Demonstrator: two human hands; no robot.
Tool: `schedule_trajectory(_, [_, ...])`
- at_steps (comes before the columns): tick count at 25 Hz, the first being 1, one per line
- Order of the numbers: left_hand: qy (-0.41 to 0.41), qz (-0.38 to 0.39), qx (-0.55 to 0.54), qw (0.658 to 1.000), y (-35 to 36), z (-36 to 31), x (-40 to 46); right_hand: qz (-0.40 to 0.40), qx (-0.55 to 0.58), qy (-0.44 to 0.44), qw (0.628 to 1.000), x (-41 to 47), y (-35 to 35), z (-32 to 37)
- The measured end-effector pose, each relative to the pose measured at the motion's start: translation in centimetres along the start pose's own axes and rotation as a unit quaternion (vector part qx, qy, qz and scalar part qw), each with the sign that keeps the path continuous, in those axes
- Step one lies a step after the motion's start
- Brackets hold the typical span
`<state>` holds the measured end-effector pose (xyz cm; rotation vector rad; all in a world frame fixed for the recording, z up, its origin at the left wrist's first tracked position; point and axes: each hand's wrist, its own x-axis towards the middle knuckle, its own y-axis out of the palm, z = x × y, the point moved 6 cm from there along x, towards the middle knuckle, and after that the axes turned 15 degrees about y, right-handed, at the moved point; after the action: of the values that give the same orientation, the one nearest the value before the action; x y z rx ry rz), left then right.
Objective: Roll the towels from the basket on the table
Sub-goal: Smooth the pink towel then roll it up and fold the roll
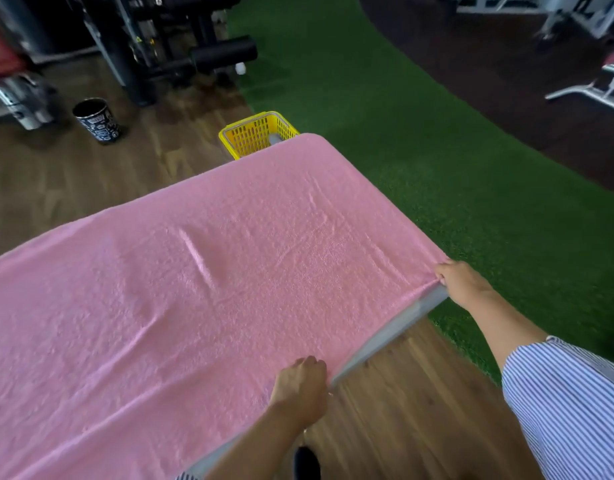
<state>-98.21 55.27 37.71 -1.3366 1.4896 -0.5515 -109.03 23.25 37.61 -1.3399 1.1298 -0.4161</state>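
A large pink towel (201, 289) lies spread flat over the table, covering nearly all of it; only a grey strip of table edge (395, 327) shows at the near right. My left hand (302, 386) grips the towel's near edge with curled fingers. My right hand (461, 282) pinches the towel's right corner at the table's end. A yellow plastic basket (253, 133) stands on the floor beyond the far end of the table, a grey item partly visible inside it.
A dark patterned can (97, 121) stands on the wooden floor at the left. Black gym machines (167, 39) rise behind it. Green turf (419, 150) runs along the right of the table, with white equipment frames (589, 91) further right.
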Motion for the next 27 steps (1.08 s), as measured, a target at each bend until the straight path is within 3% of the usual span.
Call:
schedule_trajectory(2, [0.015, -0.002, 0.005, 1.0, 0.4, -0.6, -0.2, -0.028, -0.078, 0.005, 0.997, 0.2, 1.4, -2.0])
schedule_trajectory(5, [0.025, -0.026, -0.001, 0.999, 0.2, -0.6, -0.9, -0.018, -0.077, 0.02, 0.997, -0.6, 2.3, -3.5])
schedule_trajectory(7, [0.037, -0.049, 0.018, 0.998, -0.2, -0.2, -1.8, 0.008, -0.06, 0.033, 0.998, -2.3, 1.8, -2.6])
schedule_trajectory(10, [0.033, -0.041, 0.059, 0.997, 0.0, 1.0, -2.8, -0.025, 0.006, -0.002, 1.0, -4.7, 1.1, 0.2])
schedule_trajectory(13, [0.046, -0.024, 0.053, 0.997, 0.8, 0.9, -2.4, -0.02, -0.043, -0.042, 0.998, -5.7, 1.8, 2.7])
schedule_trajectory(16, [0.078, -0.018, 0.036, 0.996, 1.5, 0.3, -2.8, 0.008, -0.069, -0.029, 0.997, -5.8, 2.6, 3.1])
schedule_trajectory(19, [0.084, -0.068, 0.008, 0.994, 1.4, 1.6, -4.6, -0.006, -0.091, -0.014, 0.996, -6.9, 2.1, 3.5])
schedule_trajectory(22, [0.055, -0.154, 0.011, 0.986, 0.8, 5.6, -8.5, -0.037, -0.049, -0.055, 0.997, -9.3, 0.6, 7.6])
schedule_trajectory(24, [0.026, -0.218, 0.024, 0.975, 0.7, 9.6, -13.2, -0.067, -0.002, -0.13, 0.989, -11.9, 0.1, 13.3])
schedule_trajectory(27, [-0.038, -0.247, 0.046, 0.967, 2.3, 15.4, -21.4, -0.078, 0.077, -0.221, 0.969, -16.9, 0.4, 23.0])
